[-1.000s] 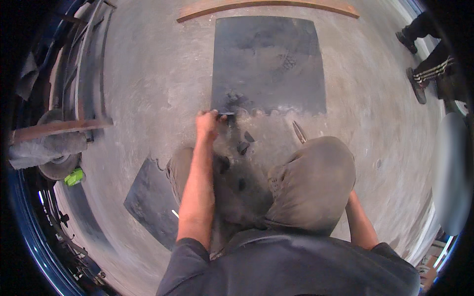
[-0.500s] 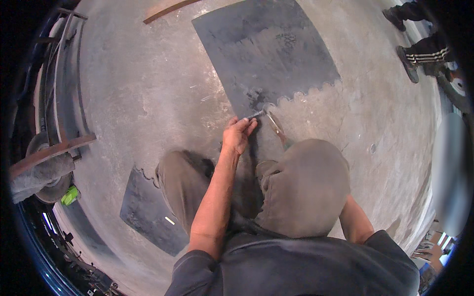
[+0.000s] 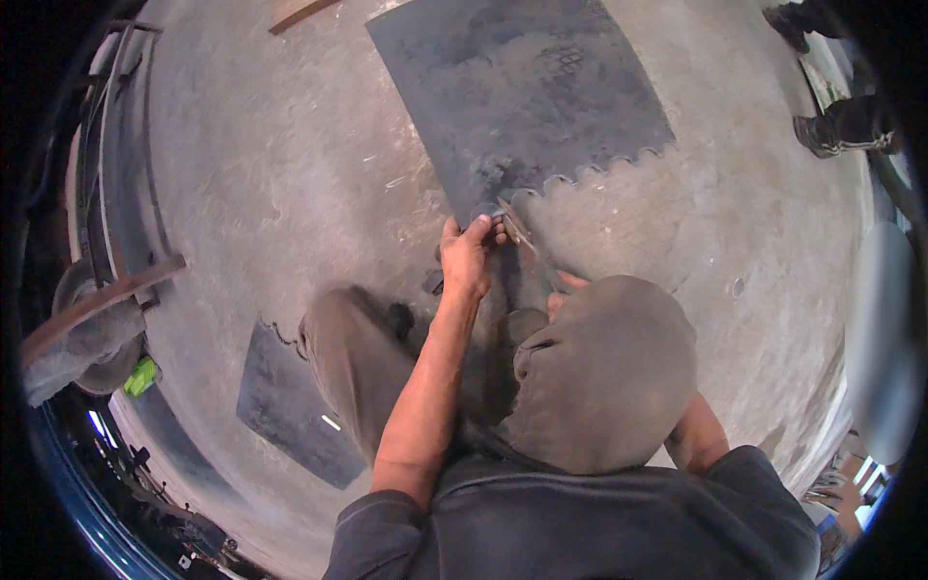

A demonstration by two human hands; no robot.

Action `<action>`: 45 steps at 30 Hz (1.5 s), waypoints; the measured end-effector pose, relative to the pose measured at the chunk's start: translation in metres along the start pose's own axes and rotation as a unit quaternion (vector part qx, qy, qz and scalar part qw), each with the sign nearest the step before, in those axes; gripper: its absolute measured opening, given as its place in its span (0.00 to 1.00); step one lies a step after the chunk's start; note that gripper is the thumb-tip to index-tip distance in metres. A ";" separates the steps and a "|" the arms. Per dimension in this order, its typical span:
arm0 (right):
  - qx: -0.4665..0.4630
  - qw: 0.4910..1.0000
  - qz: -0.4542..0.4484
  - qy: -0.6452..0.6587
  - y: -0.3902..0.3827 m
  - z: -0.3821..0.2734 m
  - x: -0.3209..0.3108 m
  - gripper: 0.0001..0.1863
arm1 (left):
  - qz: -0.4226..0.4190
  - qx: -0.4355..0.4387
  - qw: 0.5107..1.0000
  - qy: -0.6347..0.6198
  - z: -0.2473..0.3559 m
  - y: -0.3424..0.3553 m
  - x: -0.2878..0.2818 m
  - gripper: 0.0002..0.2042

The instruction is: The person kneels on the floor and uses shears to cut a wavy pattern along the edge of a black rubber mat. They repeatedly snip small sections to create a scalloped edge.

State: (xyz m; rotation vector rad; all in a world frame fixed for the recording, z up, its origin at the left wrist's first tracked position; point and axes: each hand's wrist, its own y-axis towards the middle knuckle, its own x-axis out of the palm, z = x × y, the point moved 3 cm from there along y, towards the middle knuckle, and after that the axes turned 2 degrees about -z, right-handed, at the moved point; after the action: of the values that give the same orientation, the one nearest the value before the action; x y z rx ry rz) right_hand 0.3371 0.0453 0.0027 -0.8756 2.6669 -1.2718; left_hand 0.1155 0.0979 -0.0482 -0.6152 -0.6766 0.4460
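A large dark grey rubber sheet [image 3: 532,97] lies on the floor in front of me, its near edge scalloped. At that edge's left end, my left hand [image 3: 467,253] pinches the sheet's near corner between thumb and fingers. Long-bladed shears [image 3: 523,240] reach up to the corner from the right, their tips beside my left fingertips. Fingers of my right hand [image 3: 563,292] show closed around the shears' handles; my right knee [image 3: 609,367] hides the remainder of that hand.
A smaller dark sheet [image 3: 290,416] with a pale stick [image 3: 331,422] on it lies at lower left. A metal frame [image 3: 106,300] stands along the left. A wooden bar [image 3: 298,12] lies at the top. Another person's shoes [image 3: 820,135] are at upper right.
The shears have moved up and left to the sheet's corner, bringing right-hand fingers into view past the knee. My left hand has shifted slightly and turned at the corner.
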 end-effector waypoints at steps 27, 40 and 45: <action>-0.025 0.997 -0.039 -0.058 0.013 -0.019 -0.012 0.38 | 0.036 0.020 0.999 -0.023 0.015 -0.002 -0.004 0.11; 0.015 0.996 -0.049 -0.078 0.027 -0.043 0.008 0.38 | 0.048 -0.040 0.998 -0.002 0.023 0.007 -0.029 0.10; 0.046 0.997 -0.058 -0.032 0.034 -0.051 0.017 0.40 | 0.034 -0.040 0.999 0.009 0.029 0.008 -0.032 0.10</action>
State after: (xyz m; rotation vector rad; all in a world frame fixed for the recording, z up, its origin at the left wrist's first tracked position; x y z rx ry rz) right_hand 0.2927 0.0893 0.0147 -1.0518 2.5191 -1.3543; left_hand 0.0720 0.0966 -0.0492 -0.7185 -0.6614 0.4771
